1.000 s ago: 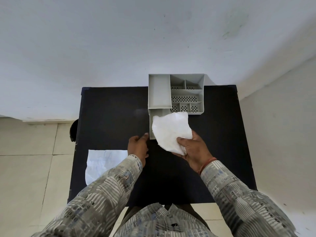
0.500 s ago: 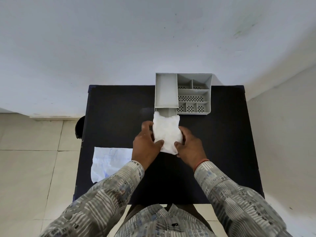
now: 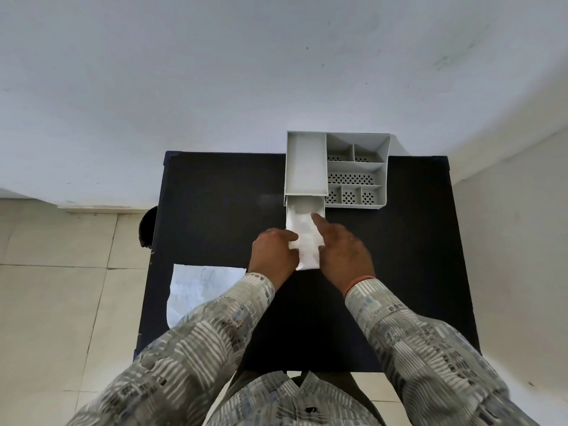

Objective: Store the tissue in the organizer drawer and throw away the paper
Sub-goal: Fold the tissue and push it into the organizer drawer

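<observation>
Between my fingertips the tissue (image 3: 304, 241) now lies flattened inside the pulled-out drawer (image 3: 290, 207) of the organizer (image 3: 356, 167), where half a second ago it was still bunched above it. My right hand (image 3: 341, 250) presses it down with an open, extended forefinger; my left hand (image 3: 273, 253) pinches its near edge. Its long axis runs along the drawer, pointing away from me. Storing looks nearly done; the paper (image 3: 199, 290) still waits on the black table (image 3: 215, 195).

Organizer (image 3: 356, 167) at table (image 3: 215, 192) far edge; tissue (image 3: 304, 238) in drawer (image 3: 321, 207) (pulled out); paper (image 3: 199, 287) near-left.
</observation>
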### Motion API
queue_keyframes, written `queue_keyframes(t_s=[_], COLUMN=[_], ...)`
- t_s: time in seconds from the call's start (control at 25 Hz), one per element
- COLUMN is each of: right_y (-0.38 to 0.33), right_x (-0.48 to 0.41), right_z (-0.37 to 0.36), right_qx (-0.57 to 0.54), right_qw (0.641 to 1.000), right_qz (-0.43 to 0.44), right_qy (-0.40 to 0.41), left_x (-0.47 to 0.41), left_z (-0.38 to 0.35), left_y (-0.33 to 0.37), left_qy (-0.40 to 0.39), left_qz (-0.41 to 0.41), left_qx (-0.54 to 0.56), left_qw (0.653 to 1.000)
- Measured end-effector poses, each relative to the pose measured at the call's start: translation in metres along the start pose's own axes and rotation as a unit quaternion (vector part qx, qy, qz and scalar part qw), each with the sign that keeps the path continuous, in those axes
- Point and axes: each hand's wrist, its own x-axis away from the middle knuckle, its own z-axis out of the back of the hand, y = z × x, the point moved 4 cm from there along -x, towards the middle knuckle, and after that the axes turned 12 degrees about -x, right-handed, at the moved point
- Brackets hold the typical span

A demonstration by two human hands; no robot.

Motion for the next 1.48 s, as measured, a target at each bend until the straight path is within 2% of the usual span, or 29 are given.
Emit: queue_keyframes(t_s=[0.08, 0.16, 0.4, 0.6, 0.76, 0.88, 1.0, 1.08, 1.2, 1.32, 1.48], right_y=[0.005, 0.010, 0.015, 0.010, 0.008, 0.009, 0.015, 0.015, 0.016, 0.024, 0.023], right_x=[-0.005, -0.010, -0.027, -0.042, -0.053, -0.058, -0.055, -0.050, -0.047, -0.053, -0.068], right_z=[-0.004, -0.006, -0.006, -0.006, -0.011, -0.021, -0.029, -0.030, -0.030, -0.034, -0.035], right_qx=[0.034, 0.019, -0.019, 0.031, 0.119, 0.170, 0.203, 0.194, 0.185, 0.180, 0.128], right_qw=[0.999, 0.999, 0.999, 0.999, 0.992, 0.983, 0.976, 0.979, 0.983, 0.980, 0.973], right_qz=[-0.009, -0.020, -0.029, -0.012, 0.015, 0.060, 0.069, 0.051, -0.011, -0.071, -0.129], right_qy=[-0.028, -0.036, 0.004, 0.021, 0.031, 0.033, 0.033, 0.029, 0.014, -0.050, -0.141], left_x=[-0.008, -0.012, -0.024, -0.039, -0.043, -0.048, -0.052, -0.054, -0.058, -0.067, -0.076], left_z=[-0.003, -0.006, -0.012, -0.010, -0.008, -0.014, -0.022, -0.024, -0.021, -0.022, -0.028], left_y=[-0.003, -0.002, 0.008, 0.019, 0.028, 0.026, 0.019, 0.015, 0.010, 0.004, 0.005], left_qy=[-0.014, -0.019, -0.005, 0.007, 0.009, 0.007, 0.026, 0.043, 0.021, -0.030, -0.061], left_qz=[0.014, 0.015, -0.009, -0.049, -0.081, -0.091, -0.095, -0.088, -0.057, -0.040, -0.034], left_qx=[0.003, -0.008, -0.049, -0.151, -0.249, -0.284, -0.301, -0.296, -0.274, -0.264, -0.233], left_qw=[1.000, 1.000, 0.999, 0.987, 0.965, 0.955, 0.949, 0.950, 0.960, 0.963, 0.970])
